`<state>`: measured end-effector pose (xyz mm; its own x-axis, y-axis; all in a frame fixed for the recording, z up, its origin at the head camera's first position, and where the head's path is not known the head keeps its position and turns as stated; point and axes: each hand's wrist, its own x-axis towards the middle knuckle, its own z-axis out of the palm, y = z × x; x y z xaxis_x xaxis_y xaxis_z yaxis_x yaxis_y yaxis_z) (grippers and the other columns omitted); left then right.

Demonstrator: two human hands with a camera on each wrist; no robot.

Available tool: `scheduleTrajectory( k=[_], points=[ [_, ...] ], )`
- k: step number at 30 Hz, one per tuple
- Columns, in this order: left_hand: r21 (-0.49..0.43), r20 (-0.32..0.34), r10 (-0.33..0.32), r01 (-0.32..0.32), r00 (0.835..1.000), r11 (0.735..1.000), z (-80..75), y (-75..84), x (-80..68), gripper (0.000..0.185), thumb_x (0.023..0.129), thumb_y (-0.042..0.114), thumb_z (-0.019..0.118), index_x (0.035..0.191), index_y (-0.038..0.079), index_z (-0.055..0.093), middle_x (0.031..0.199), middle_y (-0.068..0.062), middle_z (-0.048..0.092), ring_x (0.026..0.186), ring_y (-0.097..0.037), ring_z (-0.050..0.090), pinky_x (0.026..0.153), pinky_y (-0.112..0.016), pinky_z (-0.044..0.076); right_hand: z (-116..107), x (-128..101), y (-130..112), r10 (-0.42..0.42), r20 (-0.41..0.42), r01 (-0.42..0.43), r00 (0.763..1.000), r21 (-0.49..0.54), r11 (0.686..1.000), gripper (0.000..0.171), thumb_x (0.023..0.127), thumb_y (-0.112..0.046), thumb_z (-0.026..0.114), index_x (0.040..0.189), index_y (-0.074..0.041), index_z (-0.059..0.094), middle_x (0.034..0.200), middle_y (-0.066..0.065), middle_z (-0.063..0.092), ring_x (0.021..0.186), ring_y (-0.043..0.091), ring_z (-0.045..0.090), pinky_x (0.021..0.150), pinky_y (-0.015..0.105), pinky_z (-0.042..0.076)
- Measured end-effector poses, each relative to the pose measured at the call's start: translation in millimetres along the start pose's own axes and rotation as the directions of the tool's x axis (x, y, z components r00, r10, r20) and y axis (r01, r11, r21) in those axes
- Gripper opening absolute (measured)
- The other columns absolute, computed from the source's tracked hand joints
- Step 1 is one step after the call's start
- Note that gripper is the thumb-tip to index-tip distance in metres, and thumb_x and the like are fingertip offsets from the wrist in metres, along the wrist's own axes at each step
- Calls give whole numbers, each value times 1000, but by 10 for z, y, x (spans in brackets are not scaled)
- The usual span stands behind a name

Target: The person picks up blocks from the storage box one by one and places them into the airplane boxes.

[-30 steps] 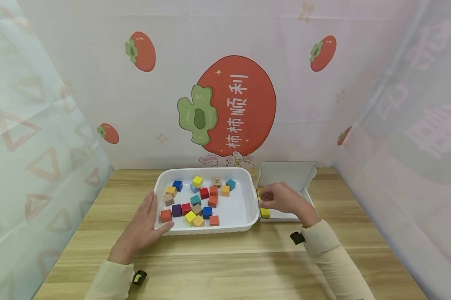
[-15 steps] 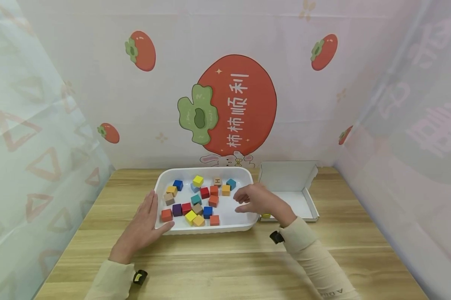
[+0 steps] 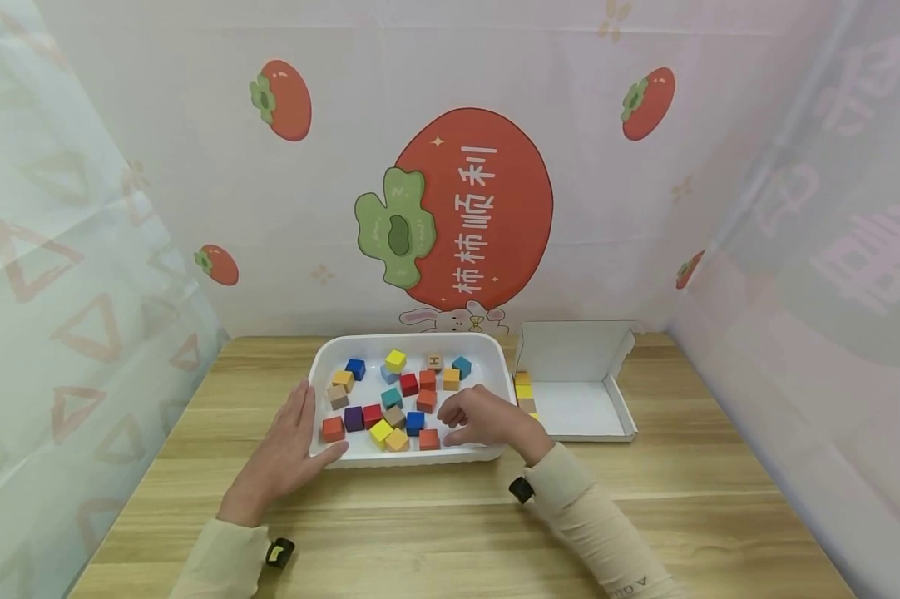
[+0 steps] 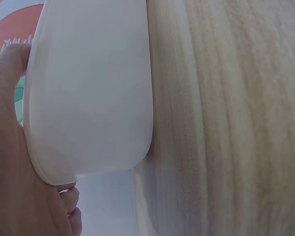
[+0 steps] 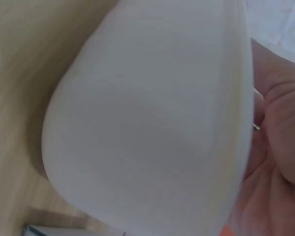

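Note:
A white tray (image 3: 487, 358) holds several coloured wooden cubes, scattered mostly over its left and middle parts. My left hand (image 3: 281, 449) rests against the tray's front left corner, fingers straight along the side and thumb over the front rim. In the left wrist view, this hand (image 4: 14, 162) lies along the rim. Over the tray's front right part hovers my right hand (image 3: 487, 418), thumb and fingers apart, with an orange-red cube (image 3: 429, 439) just left of the fingertips. The tray's outer wall (image 5: 147, 118) hides most of its fingers in the right wrist view.
Right of the tray stands a white cardboard box (image 3: 581, 408) with its lid raised at the back. A column of yellow, orange and plain wood cubes (image 3: 524, 391) lines its left side. A printed cloth (image 3: 330, 166) hangs behind the wooden table (image 3: 420, 532).
My right hand has moved left from the cardboard box to above the tray's front right part, uncovering the cubes in the box. My left hand has stayed at the tray's corner.

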<state>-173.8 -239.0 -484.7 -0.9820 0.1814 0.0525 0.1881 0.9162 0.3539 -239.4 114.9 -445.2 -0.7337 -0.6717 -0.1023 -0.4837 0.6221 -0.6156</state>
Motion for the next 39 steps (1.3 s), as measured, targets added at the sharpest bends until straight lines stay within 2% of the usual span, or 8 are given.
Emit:
scheduleTrajectory(
  k=[2,9,16,23,30,39],
  points=[
    [-3,-2,-2,2,1000,1000,-2,1,-5,115,95,66,62,169,1,3,178,-21,1,163,-48,8,125,-72,22,43,33,8,10,3,-10,1000,-8,1000,34,90,-18,86,121,-9,79,114,3,80,96,10,72,92,27,63],
    [-10,6,-11,11,1000,1000,-2,-14,-13,116,95,67,61,169,1,2,179,-21,-1,163,-48,7,125,-71,21,162,142,29,4,30,-3,1000,-29,1000,24,92,-11,82,116,-11,81,106,1,80,88,7,69,86,20,61],
    [-11,10,-14,14,1000,1000,13,-26,-15,115,95,67,61,169,0,3,179,-21,0,163,-48,7,126,-71,21,230,224,52,-5,51,6,999,-15,1000,21,92,-13,83,113,-14,82,97,-6,78,83,2,67,83,15,59],
    [-18,2,-8,8,1000,1000,24,-23,-17,115,95,65,62,169,0,3,179,-21,0,163,-48,8,125,-71,22,217,195,81,-6,27,5,1000,5,1000,22,91,-19,85,113,-19,82,96,-11,77,83,3,66,82,15,59],
    [-18,-2,-6,6,1000,1000,32,-29,-23,115,95,66,63,169,1,3,179,-20,0,163,-47,8,125,-72,23,84,81,124,3,4,-3,1000,25,1000,26,91,-19,85,116,-17,81,103,-8,79,87,5,68,84,18,61],
    [-14,-16,9,-9,1000,1000,13,-25,11,116,94,66,63,169,3,2,179,-20,1,163,-47,10,123,-73,25,-356,-128,121,15,-39,-14,999,43,999,26,92,-18,83,118,-14,80,108,-2,79,96,11,72,89,30,65]
  ],
)
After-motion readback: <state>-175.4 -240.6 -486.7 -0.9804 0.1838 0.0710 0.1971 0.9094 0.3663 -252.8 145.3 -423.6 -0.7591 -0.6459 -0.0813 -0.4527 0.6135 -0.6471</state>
